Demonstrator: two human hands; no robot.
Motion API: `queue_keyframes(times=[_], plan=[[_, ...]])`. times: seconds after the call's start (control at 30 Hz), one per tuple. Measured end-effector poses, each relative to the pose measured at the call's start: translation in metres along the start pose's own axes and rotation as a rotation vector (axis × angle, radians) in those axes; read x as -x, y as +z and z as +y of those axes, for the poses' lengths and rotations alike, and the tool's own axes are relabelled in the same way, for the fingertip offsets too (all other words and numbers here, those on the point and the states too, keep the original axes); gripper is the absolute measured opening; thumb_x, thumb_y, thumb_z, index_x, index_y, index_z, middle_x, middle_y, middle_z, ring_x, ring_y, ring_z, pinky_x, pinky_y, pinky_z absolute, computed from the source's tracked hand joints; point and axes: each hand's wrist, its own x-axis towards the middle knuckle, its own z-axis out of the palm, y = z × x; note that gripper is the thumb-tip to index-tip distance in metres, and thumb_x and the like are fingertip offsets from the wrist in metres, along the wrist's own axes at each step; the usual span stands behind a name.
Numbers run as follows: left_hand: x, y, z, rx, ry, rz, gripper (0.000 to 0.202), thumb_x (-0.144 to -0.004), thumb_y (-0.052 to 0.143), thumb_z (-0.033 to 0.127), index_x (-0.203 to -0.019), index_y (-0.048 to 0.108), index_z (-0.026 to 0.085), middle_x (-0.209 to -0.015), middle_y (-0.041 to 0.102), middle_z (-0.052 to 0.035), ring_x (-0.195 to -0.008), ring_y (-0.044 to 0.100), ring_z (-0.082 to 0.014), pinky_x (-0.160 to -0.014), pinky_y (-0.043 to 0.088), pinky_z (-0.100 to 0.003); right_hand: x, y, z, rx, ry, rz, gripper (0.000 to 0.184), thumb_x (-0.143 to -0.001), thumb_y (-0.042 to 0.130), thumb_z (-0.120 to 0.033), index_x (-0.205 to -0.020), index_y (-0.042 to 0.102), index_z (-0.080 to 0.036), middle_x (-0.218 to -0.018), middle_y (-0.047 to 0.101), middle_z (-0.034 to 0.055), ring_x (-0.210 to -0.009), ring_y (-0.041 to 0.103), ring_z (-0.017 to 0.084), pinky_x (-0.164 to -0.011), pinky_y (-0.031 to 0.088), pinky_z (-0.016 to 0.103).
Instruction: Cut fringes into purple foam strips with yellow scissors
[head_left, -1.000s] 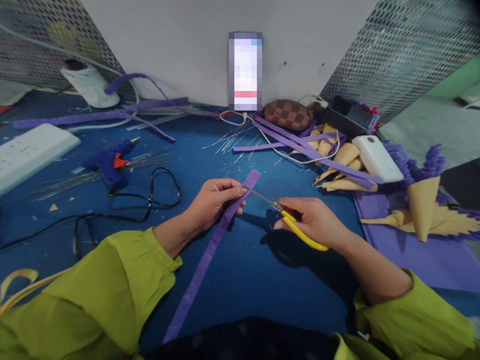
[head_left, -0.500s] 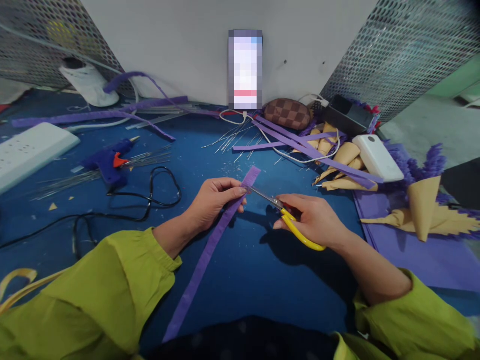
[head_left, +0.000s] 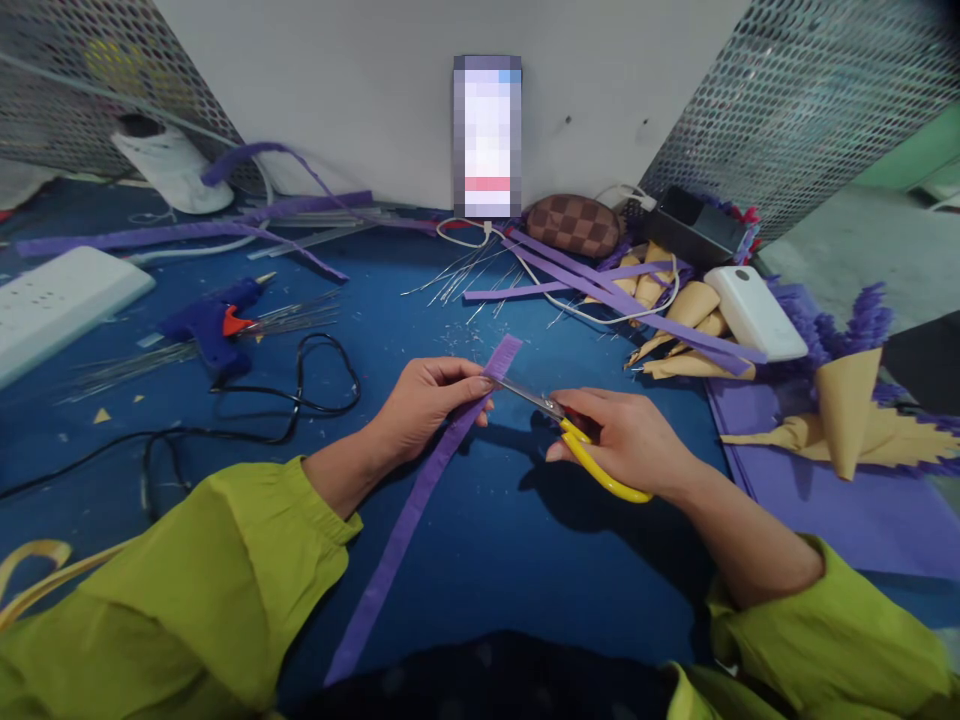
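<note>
A long purple paper strip (head_left: 420,500) is pinched between the thumb and fingers of my left hand (head_left: 431,405). Its short upper end sticks out above the fingers, and the rest hangs slanting down toward me. My right hand (head_left: 626,440) is closed around the yellow handles of a pair of scissors (head_left: 596,468). The scissor blades point left and reach the strip's edge right at my left thumb. Fine cut lines seem to run along the strip's upper end. Whether the blade tips are parted cannot be made out.
On the left lie a blue glue gun (head_left: 210,325), its black cord (head_left: 300,400), thin wires and a white power strip (head_left: 71,310). To the right are purple strips (head_left: 600,280), paper cones (head_left: 847,410), a white power bank (head_left: 757,312) and purple sheets (head_left: 810,520). A phone (head_left: 487,135) stands at the back.
Both hands hold nearly the same pose on the strip and scissors. The view has shifted very slightly; the scissor blades look a little closer together.
</note>
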Motion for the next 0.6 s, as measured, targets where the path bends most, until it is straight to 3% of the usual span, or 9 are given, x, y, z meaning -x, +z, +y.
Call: queue_keyframes(times=[0.4,0.6], plan=[[-0.0005,-0.0010,-0.0001,0.007,-0.025,-0.004,0.018,-0.072,0.078,0.030,-0.074,0.071,0.013,-0.061,0.067,-0.0002,-0.049,0.061,-0.0099,-0.048,0.046,-0.019,-0.0024,-0.0008,-0.0018,-0.008,-0.030,-0.049,0.043,-0.088,0.053,-0.061,-0.085,0.061,-0.019,-0.070,0.058,0.0003,-0.059,0.045,0.011,-0.056,0.029,0.022],[-0.0010,-0.0017,-0.0004,0.041,-0.032,-0.018,0.016,-0.071,0.077,0.026,-0.072,0.070,0.013,-0.060,0.067,-0.0001,-0.047,0.061,-0.0092,-0.049,0.047,-0.018,-0.0017,0.0003,-0.0008,0.000,-0.045,-0.023,0.043,-0.087,0.055,-0.061,-0.090,0.062,-0.019,-0.072,0.060,0.0009,-0.059,0.047,0.011,-0.057,0.030,0.022]])
